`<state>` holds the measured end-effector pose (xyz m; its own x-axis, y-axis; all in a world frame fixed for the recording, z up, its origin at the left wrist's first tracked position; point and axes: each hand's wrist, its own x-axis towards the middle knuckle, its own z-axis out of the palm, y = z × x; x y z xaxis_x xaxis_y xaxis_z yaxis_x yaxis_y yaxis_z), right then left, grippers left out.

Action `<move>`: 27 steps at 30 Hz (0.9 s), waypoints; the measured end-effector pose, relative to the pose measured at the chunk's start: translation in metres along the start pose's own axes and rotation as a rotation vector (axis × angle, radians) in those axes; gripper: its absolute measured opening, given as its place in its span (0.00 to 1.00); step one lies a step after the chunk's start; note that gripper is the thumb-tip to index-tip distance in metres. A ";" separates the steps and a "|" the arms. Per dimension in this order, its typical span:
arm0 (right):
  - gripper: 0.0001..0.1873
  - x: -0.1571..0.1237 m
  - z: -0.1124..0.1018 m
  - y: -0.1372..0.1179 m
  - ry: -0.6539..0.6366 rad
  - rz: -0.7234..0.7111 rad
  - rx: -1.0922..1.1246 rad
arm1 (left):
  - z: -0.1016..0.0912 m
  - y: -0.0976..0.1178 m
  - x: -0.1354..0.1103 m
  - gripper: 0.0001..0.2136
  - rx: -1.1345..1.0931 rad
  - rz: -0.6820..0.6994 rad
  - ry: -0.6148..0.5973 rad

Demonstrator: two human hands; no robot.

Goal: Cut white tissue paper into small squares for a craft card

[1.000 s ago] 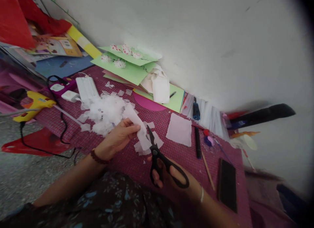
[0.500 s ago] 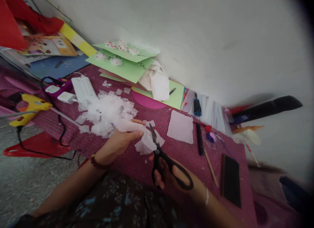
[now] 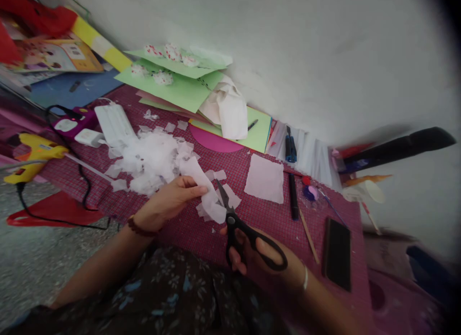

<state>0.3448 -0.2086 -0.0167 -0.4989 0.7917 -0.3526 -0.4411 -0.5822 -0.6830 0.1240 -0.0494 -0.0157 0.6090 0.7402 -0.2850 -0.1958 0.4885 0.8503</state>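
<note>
My left hand (image 3: 176, 197) pinches a folded strip of thin white paper (image 3: 194, 173) between thumb and fingers. In my right hand (image 3: 248, 251) is a pair of black-handled scissors (image 3: 231, 221), with fingers through the loops. Their blades point up and away from me, at the near end of the strip; the far blade tip lies beside it. Cut white pieces (image 3: 230, 195) lie on the table under and around the blades. To the left of the strip spreads a heap of white paper scraps (image 3: 151, 157). A square white sheet (image 3: 264, 179) lies flat to the right.
A yellow glue gun (image 3: 34, 155) with a cord sits at the left edge, near a purple power strip (image 3: 72, 124). Green cards with paper blossoms (image 3: 173, 88) stand at the back. A phone (image 3: 337, 253), a black marker (image 3: 293, 197) and a wooden stick (image 3: 309, 236) lie right.
The strip in my left hand now lies straighter and shows its flat side, reaching farther toward the heap. My view has shifted slightly. The scissors stay at the strip's near end.
</note>
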 end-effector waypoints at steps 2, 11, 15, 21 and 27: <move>0.37 0.002 0.002 0.001 0.002 -0.009 0.034 | 0.000 -0.002 0.000 0.06 0.015 -0.014 -0.034; 0.36 0.016 0.005 0.010 -0.018 -0.081 0.052 | 0.011 -0.018 -0.003 0.07 0.013 -0.073 -0.093; 0.34 0.015 0.008 0.008 0.047 -0.136 -0.090 | 0.016 -0.017 -0.002 0.07 -0.052 -0.067 -0.063; 0.29 0.016 0.014 0.009 0.068 -0.172 -0.033 | 0.015 -0.019 -0.001 0.07 -0.049 -0.047 -0.046; 0.32 0.023 0.013 0.017 0.064 -0.169 0.055 | 0.018 -0.024 -0.005 0.06 0.087 -0.016 -0.113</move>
<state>0.3157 -0.2024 -0.0279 -0.3666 0.8883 -0.2767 -0.5559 -0.4477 -0.7004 0.1396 -0.0734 -0.0267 0.6951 0.6736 -0.2510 -0.1209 0.4537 0.8829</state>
